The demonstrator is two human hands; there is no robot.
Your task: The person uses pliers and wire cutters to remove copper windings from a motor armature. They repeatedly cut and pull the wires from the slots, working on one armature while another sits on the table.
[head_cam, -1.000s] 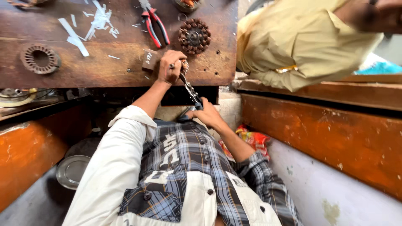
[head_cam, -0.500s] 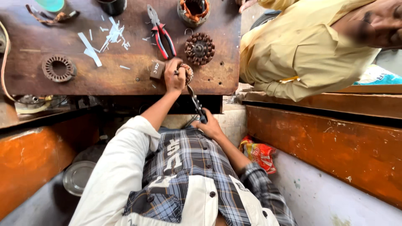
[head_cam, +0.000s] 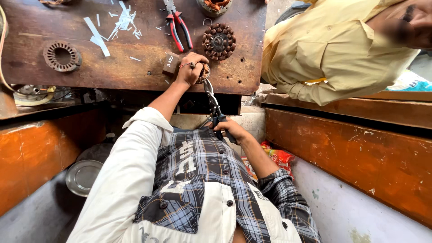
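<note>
The person's left hand point(head_cam: 189, 69) is resting on the near edge of the dark wooden surface point(head_cam: 135, 67), its fingers point(head_cam: 196, 59) clenching around a small round copper-wound part point(head_cam: 205, 72) that is only partly showing under the hand. The right hand point(head_cam: 229, 129) is sitting lower, near the person's chest, with its fingers grasping the dark handles of a long pair of pliers point(head_cam: 213, 104); the tool is running up from this hand so that its metal tip is meeting the part at the surface edge. Just left of the left hand a small brown block point(head_cam: 171, 64) is lying on the surface. Farther away, a round toothed metal core point(head_cam: 218, 42) is sitting just beyond the hand, and red-handled pliers point(head_cam: 179, 24) are lying to its left. White paper strips point(head_cam: 118, 20) are scattered farther left, and a ring-shaped metal stator point(head_cam: 62, 56) is lying well apart at the far left. A second person in a yellow shirt point(head_cam: 333, 49) is leaning in at the right. A metal plate point(head_cam: 83, 177) is lying low on the left.
</note>
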